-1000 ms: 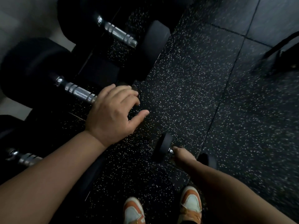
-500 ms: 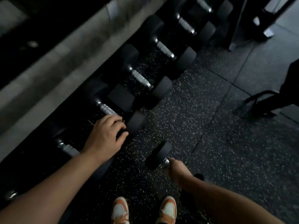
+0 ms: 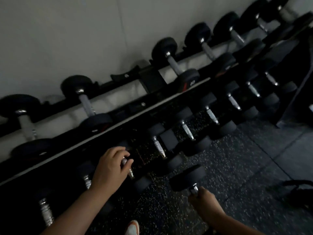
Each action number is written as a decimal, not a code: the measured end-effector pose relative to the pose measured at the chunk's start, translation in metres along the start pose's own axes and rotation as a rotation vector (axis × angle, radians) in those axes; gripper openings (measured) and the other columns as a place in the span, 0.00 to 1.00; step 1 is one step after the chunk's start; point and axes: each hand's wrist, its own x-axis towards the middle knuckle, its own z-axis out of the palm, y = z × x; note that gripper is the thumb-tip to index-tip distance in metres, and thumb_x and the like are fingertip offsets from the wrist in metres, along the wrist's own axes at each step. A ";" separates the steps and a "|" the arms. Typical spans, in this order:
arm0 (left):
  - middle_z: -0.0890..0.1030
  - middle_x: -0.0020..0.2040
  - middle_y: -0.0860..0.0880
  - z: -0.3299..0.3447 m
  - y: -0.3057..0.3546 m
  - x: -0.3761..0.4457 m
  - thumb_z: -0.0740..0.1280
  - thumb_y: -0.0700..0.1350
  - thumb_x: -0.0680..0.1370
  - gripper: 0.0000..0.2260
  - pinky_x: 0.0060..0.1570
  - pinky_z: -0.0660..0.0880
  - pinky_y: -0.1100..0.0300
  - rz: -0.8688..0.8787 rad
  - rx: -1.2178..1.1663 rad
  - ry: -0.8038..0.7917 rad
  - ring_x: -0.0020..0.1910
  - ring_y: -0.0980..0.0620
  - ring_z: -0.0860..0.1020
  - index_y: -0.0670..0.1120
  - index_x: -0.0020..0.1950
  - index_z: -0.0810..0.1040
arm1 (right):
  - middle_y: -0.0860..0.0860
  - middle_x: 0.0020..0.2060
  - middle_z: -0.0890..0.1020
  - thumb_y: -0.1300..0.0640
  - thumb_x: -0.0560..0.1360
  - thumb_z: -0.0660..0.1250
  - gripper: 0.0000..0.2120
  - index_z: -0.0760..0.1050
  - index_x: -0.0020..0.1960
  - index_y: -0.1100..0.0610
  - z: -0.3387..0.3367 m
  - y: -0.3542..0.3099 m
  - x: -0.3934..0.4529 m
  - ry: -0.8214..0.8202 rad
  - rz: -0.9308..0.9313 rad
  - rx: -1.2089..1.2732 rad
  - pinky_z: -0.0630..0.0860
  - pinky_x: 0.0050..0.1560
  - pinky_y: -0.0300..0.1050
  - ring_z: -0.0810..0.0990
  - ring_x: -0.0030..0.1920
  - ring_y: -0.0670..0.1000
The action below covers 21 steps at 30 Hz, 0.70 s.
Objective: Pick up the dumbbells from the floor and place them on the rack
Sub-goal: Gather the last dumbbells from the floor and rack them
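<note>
My right hand (image 3: 205, 203) grips the chrome handle of a small black dumbbell (image 3: 187, 178), held off the speckled floor with its round head pointing up and away. My left hand (image 3: 111, 167) curls over the chrome handle of another black dumbbell (image 3: 141, 183) that lies in the row on the floor in front of the rack (image 3: 118, 107). The long black rack runs diagonally along the wall and carries several round-headed dumbbells (image 3: 175, 65). The image is dark and somewhat blurred.
A row of several black dumbbells (image 3: 187, 131) lies on the rubber floor under the rack's front rail. A dark strap or bag (image 3: 294, 189) lies at the right. My shoe (image 3: 133, 228) shows at the bottom edge. A dark frame (image 3: 294, 92) stands at the far right.
My head has lifted, bringing the rack and wall into view. My left hand has closed further round the floor dumbbell's handle. The right hand has raised its dumbbell.
</note>
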 end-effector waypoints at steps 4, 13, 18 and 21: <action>0.81 0.54 0.47 -0.044 0.005 0.001 0.76 0.45 0.72 0.09 0.55 0.76 0.51 -0.064 0.044 0.078 0.54 0.46 0.79 0.44 0.50 0.83 | 0.49 0.36 0.83 0.50 0.71 0.66 0.06 0.75 0.44 0.51 -0.022 -0.044 -0.017 0.018 -0.048 -0.016 0.74 0.30 0.43 0.80 0.33 0.49; 0.80 0.55 0.47 -0.095 -0.015 0.061 0.75 0.47 0.73 0.11 0.57 0.75 0.52 -0.112 0.027 0.242 0.56 0.46 0.79 0.45 0.52 0.81 | 0.48 0.39 0.84 0.37 0.61 0.64 0.18 0.75 0.42 0.51 -0.061 -0.156 -0.022 0.052 -0.107 -0.160 0.74 0.37 0.40 0.83 0.39 0.50; 0.76 0.60 0.48 -0.093 -0.045 0.109 0.71 0.56 0.73 0.20 0.64 0.73 0.50 -0.169 0.105 0.191 0.62 0.47 0.74 0.47 0.60 0.77 | 0.57 0.55 0.83 0.46 0.72 0.70 0.20 0.79 0.57 0.59 -0.083 -0.217 -0.012 0.057 -0.156 -0.230 0.71 0.48 0.41 0.80 0.57 0.56; 0.73 0.66 0.45 -0.079 -0.062 0.135 0.67 0.61 0.73 0.25 0.68 0.68 0.45 -0.213 0.171 0.129 0.68 0.43 0.71 0.47 0.63 0.75 | 0.58 0.51 0.84 0.48 0.74 0.69 0.18 0.79 0.56 0.61 -0.096 -0.247 -0.002 0.049 -0.168 -0.250 0.76 0.52 0.44 0.81 0.53 0.56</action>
